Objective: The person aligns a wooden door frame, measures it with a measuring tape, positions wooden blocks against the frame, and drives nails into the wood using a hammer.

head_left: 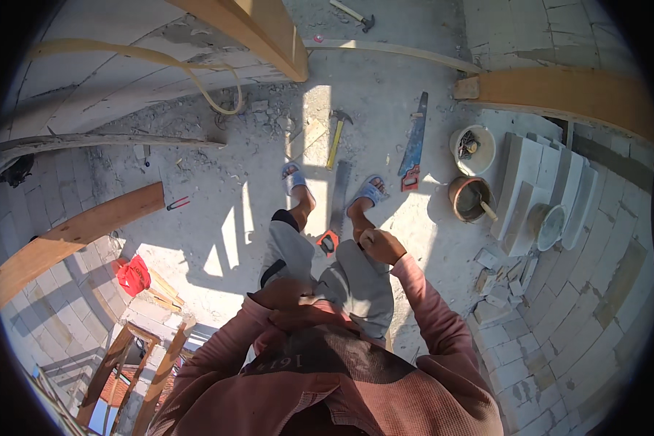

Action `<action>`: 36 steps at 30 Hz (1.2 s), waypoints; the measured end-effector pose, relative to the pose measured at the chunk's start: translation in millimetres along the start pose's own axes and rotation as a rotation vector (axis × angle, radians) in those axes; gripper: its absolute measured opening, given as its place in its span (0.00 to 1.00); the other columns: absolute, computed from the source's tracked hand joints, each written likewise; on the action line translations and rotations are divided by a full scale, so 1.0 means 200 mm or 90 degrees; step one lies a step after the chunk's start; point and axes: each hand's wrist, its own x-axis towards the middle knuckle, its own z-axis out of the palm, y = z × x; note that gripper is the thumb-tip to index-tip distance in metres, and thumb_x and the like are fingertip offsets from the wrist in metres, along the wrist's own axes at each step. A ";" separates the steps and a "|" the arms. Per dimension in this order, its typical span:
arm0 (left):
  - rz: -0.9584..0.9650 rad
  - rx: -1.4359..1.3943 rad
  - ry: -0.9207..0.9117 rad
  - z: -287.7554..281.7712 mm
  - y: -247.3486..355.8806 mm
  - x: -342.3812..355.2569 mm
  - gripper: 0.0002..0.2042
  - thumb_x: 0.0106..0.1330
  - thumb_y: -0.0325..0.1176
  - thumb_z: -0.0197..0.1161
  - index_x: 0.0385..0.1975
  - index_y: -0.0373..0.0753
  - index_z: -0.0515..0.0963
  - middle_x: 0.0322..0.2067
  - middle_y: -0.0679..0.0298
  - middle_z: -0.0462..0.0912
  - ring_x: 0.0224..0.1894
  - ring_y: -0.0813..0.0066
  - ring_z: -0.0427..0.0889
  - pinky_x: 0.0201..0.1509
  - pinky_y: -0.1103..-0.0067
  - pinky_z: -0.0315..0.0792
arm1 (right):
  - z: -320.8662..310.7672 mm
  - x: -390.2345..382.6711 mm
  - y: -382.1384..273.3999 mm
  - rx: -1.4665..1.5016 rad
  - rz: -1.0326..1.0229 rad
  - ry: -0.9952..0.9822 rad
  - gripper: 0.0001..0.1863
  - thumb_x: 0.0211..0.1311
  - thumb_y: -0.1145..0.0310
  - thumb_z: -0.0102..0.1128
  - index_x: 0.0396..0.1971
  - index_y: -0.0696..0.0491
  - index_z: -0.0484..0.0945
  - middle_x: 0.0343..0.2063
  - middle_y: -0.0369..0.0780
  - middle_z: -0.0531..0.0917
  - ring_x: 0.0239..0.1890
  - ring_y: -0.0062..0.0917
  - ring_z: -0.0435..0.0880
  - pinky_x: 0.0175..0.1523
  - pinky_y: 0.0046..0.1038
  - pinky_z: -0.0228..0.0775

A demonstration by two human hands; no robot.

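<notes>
My right hand is closed beside my right knee, next to the grey trousers; whatever its fingers hold, if anything, is hidden. My left hand rests at my waist over the left thigh, by the hem of my reddish shirt, with its fingers out of sight. Between my sandalled feet a handsaw lies on the floor, its red and black handle towards me. A claw hammer with a yellow handle lies just beyond my left foot. A second handsaw, blue-bladed with a red handle, lies beyond my right foot.
To the right stand a white bucket with small items, a brown bucket holding a trowel, and stacked pale blocks. Pincers and a red bag lie left. Wooden beams and rubble border the floor.
</notes>
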 end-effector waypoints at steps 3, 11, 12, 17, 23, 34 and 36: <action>0.170 0.147 0.264 -0.41 -0.21 0.46 0.09 0.68 0.38 0.59 0.41 0.43 0.81 0.33 0.55 0.81 0.37 0.52 0.83 0.42 0.61 0.77 | -0.10 0.47 0.31 -0.202 0.102 0.113 0.14 0.67 0.61 0.53 0.45 0.50 0.81 0.44 0.47 0.84 0.50 0.47 0.85 0.55 0.49 0.75; -0.074 0.475 0.458 -1.66 -1.42 1.72 0.27 0.71 0.54 0.59 0.61 0.41 0.72 0.54 0.44 0.80 0.54 0.42 0.82 0.57 0.57 0.77 | 0.02 1.65 1.31 -0.532 0.059 0.179 0.16 0.62 0.59 0.62 0.48 0.47 0.82 0.52 0.40 0.81 0.58 0.38 0.80 0.57 0.50 0.71; -0.111 0.443 0.369 -1.75 -1.43 1.85 0.33 0.70 0.57 0.59 0.65 0.38 0.69 0.58 0.41 0.77 0.57 0.41 0.80 0.61 0.57 0.75 | 0.04 1.72 1.43 -0.523 0.033 0.229 0.15 0.63 0.61 0.61 0.48 0.46 0.82 0.51 0.40 0.81 0.57 0.38 0.80 0.58 0.49 0.71; -0.026 0.414 0.476 -1.86 -1.67 2.23 0.41 0.60 0.58 0.71 0.66 0.38 0.65 0.54 0.44 0.75 0.54 0.37 0.80 0.60 0.56 0.75 | 0.13 1.97 1.81 -0.503 -0.086 0.412 0.13 0.63 0.63 0.60 0.46 0.47 0.82 0.48 0.40 0.80 0.54 0.38 0.79 0.60 0.46 0.69; -0.047 0.480 0.507 -1.85 -1.96 2.25 0.45 0.56 0.56 0.75 0.69 0.38 0.63 0.54 0.40 0.76 0.55 0.37 0.80 0.60 0.57 0.75 | -0.20 2.13 1.72 -0.434 -0.346 0.395 0.13 0.62 0.61 0.63 0.44 0.50 0.82 0.44 0.41 0.80 0.51 0.40 0.79 0.61 0.44 0.70; 0.082 -0.016 0.414 -2.07 -1.43 1.79 0.34 0.67 0.62 0.65 0.58 0.35 0.75 0.44 0.66 0.78 0.48 0.78 0.75 0.55 0.77 0.70 | -0.27 2.69 1.22 -0.547 -0.528 0.261 0.21 0.72 0.51 0.58 0.59 0.42 0.80 0.39 0.42 0.85 0.41 0.37 0.87 0.48 0.41 0.78; 0.072 -0.045 0.450 -2.04 -1.30 1.74 0.33 0.69 0.61 0.63 0.59 0.35 0.75 0.44 0.66 0.78 0.47 0.79 0.74 0.55 0.79 0.70 | -0.24 2.66 1.15 -0.591 -0.520 0.251 0.21 0.71 0.49 0.59 0.56 0.44 0.81 0.39 0.43 0.86 0.41 0.37 0.88 0.47 0.41 0.79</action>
